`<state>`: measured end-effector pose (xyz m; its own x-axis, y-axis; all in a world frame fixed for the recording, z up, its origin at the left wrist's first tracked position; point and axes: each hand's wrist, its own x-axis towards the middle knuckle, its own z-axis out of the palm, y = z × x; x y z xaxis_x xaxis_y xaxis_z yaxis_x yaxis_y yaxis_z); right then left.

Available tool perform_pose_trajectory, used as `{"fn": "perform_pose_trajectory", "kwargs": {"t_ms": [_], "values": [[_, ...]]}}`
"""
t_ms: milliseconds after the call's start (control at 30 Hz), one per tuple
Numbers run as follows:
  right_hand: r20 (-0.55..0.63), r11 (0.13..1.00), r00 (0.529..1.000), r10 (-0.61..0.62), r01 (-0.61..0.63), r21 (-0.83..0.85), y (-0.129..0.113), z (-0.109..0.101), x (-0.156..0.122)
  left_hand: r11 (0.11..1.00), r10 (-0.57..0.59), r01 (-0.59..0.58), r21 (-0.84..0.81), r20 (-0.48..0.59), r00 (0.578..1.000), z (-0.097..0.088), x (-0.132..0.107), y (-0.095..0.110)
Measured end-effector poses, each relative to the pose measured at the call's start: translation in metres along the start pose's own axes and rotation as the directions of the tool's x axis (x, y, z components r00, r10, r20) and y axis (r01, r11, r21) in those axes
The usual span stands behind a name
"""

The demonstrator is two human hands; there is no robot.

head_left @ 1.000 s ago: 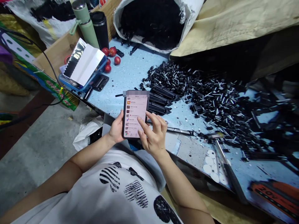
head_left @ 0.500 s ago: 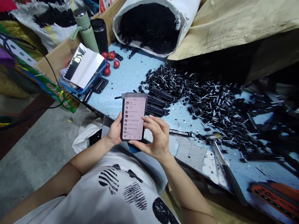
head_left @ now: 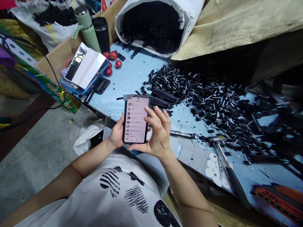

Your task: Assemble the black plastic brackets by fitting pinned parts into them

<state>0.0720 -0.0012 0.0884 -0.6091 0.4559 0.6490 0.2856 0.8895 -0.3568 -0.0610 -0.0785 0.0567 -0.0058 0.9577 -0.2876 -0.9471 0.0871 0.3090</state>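
A smartphone (head_left: 135,123) with a lit screen showing a list is upright in front of my body. My left hand (head_left: 116,132) grips it by the left edge, with the fingers hidden behind. At the right side my right hand (head_left: 159,132) is open, its fingers apart and curved over the screen's right edge. The right thumb lies along the phone's lower edge; whether it presses there I cannot tell. Just beyond the phone, several long black plastic parts (head_left: 163,97) lie side by side on the blue worktable (head_left: 127,78).
A heap of small black parts with metal pins (head_left: 213,101) spreads to the right. A hammer (head_left: 227,167) and an orange power tool (head_left: 279,201) lie at the front right. Behind are a white sack (head_left: 191,22), a green bottle (head_left: 88,31), a black tumbler (head_left: 101,34) and red fruits (head_left: 118,64).
My right hand's fingers have moved up and spread a little along the phone's right edge. The left hand and the phone have barely moved.
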Motion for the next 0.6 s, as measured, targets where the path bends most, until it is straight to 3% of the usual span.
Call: {"fn": "perform_pose_trajectory", "kwargs": {"t_ms": [467, 600], "values": [[-0.067, 0.999, 0.997, -0.04, 0.04, -0.003, 0.0031, 0.0108, -0.0011, 1.0, -0.007, 0.008, 0.02, -0.08, 0.997, 0.0082, -0.0016, 0.0017], [-0.027, 1.0, 0.999, -0.023, 0.023, -0.002, 0.0037, 0.0105, -0.0019, 1.0, -0.017, 0.019, 0.019, -0.104, 0.994, 0.007, -0.0013, 0.0024]]}}
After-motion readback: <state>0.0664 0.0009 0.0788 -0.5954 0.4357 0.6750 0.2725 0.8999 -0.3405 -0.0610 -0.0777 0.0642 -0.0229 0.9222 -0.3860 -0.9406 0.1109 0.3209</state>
